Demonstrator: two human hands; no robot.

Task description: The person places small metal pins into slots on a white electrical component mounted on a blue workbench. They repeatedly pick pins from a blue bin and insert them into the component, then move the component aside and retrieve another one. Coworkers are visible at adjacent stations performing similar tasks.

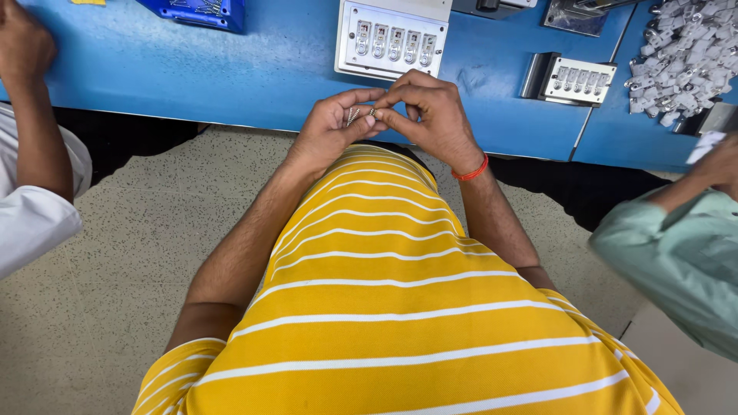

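My left hand (329, 129) is cupped palm up just below the edge of the blue table (231, 69), holding several small metal screws (352, 116). My right hand (427, 114), with an orange band on its wrist, meets it from the right; its thumb and forefinger pinch one screw (373, 112) at the left palm. Straight ahead on the table lies a white switch plate (390, 40) with a row of metal inserts. My yellow striped shirt fills the lower view.
A second white switch plate (578, 80) lies to the right, beside a heap of small white parts (684, 54). A blue bin (198, 11) stands at the back left. One person's arm (31, 100) reaches in at left; another's green sleeve (676, 261) at right.
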